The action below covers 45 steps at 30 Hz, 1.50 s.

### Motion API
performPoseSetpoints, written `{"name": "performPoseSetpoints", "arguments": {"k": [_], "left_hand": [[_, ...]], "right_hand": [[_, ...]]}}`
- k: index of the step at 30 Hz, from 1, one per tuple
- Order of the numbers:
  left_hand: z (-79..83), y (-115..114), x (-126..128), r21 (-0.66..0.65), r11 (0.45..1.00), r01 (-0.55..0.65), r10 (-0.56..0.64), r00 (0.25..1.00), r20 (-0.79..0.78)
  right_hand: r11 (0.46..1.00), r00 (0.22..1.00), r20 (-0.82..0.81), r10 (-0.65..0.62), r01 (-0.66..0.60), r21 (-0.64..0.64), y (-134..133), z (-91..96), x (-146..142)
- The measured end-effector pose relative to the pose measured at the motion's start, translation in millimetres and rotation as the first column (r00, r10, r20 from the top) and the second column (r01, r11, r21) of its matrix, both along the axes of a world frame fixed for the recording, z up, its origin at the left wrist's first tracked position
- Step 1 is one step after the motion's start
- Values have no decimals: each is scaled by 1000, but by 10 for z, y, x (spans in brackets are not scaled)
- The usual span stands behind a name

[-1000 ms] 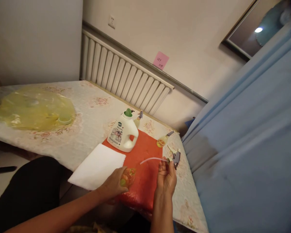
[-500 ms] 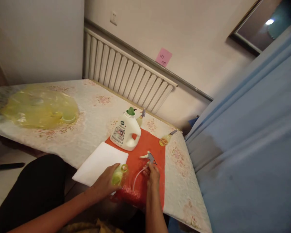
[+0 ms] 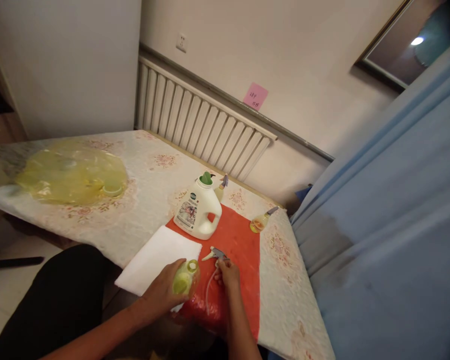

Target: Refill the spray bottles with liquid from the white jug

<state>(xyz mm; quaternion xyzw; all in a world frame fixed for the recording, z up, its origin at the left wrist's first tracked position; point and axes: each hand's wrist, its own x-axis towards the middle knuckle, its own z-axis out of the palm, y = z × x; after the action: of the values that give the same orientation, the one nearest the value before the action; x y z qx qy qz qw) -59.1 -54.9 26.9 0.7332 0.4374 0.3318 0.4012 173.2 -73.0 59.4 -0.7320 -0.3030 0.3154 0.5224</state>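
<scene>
My left hand (image 3: 163,292) is wrapped round a small clear bottle of yellow-green liquid (image 3: 183,279), held tilted with its open neck toward the right, over the near edge of a red mat (image 3: 243,240). My right hand (image 3: 227,272) pinches a grey spray trigger head (image 3: 215,254) just right of the bottle's neck. The head's thin white dip tube (image 3: 209,289) hangs down over the mat.
A white detergent jug with a green cap (image 3: 198,209) stands at the mat's far edge, with a small spray bottle (image 3: 221,186) behind it and another (image 3: 261,221) lying to the right. A folded white cloth (image 3: 157,257) lies left of the mat. A yellow plastic bag (image 3: 71,172) sits far left. Blue curtain (image 3: 390,215) hangs on the right.
My right hand has carried the trigger head from the table's right side leftward to the bottle's neck. The left hand has tipped the bottle up and held it in place.
</scene>
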Motion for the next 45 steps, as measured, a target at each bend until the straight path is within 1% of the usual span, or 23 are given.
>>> {"name": "performPoseSetpoints", "arguments": {"k": [4, 6, 7, 9, 11, 14, 17, 21, 24, 29, 32, 36, 40, 43, 45], "left_hand": [[13, 8, 23, 8, 1000, -9, 9, 1000, 8], [38, 13, 35, 8, 1000, -13, 13, 1000, 10], [56, 15, 40, 9, 1000, -13, 13, 1000, 12], [107, 20, 50, 2, 1000, -12, 12, 1000, 13], [170, 24, 59, -4, 1000, 8, -8, 1000, 15], [255, 24, 73, -8, 1000, 29, -29, 999, 18], [290, 18, 91, 2, 999, 50, -50, 998, 36], [300, 19, 104, 10, 996, 83, -84, 995, 44], [365, 30, 101, 42, 995, 92, -93, 995, 33], [525, 49, 100, 78, 989, 129, -132, 991, 37], [536, 49, 114, 72, 988, 134, -137, 990, 40], [528, 45, 128, 43, 994, 99, -101, 994, 48], [595, 86, 105, -22, 989, 143, -141, 987, 77], [642, 137, 61, -126, 975, 186, -157, 965, 209], [682, 152, 24, -242, 949, 203, -114, 935, 337]], "right_hand": [[999, 984, 180, -18, 10, 42, -76, 101, 24], [998, 975, 224, 1, -14, 57, -108, 162, -5], [997, 972, 233, 31, -46, 59, -126, 197, -35], [987, 966, 230, 117, -138, 78, -170, 270, -119], [966, 960, 204, 192, -222, 133, -227, 343, -233], [936, 958, 137, 252, -277, 217, -319, 428, -422], [920, 942, 141, 304, -329, 211, -382, 471, -584], [920, 929, 219, 299, -341, 191, -416, 498, -712], [910, 919, 247, 308, -360, 207, -423, 520, -758], [910, 918, 254, 303, -358, 208, -416, 558, -785], [907, 924, 227, 309, -358, 221, -405, 591, -787], [915, 943, 178, 282, -320, 245, -375, 649, -803], [915, 945, 147, 293, -322, 244, -347, 707, -806], [917, 955, 114, 273, -294, 270, -350, 754, -765], [918, 966, 59, 253, -259, 300, -359, 783, -718]]}}
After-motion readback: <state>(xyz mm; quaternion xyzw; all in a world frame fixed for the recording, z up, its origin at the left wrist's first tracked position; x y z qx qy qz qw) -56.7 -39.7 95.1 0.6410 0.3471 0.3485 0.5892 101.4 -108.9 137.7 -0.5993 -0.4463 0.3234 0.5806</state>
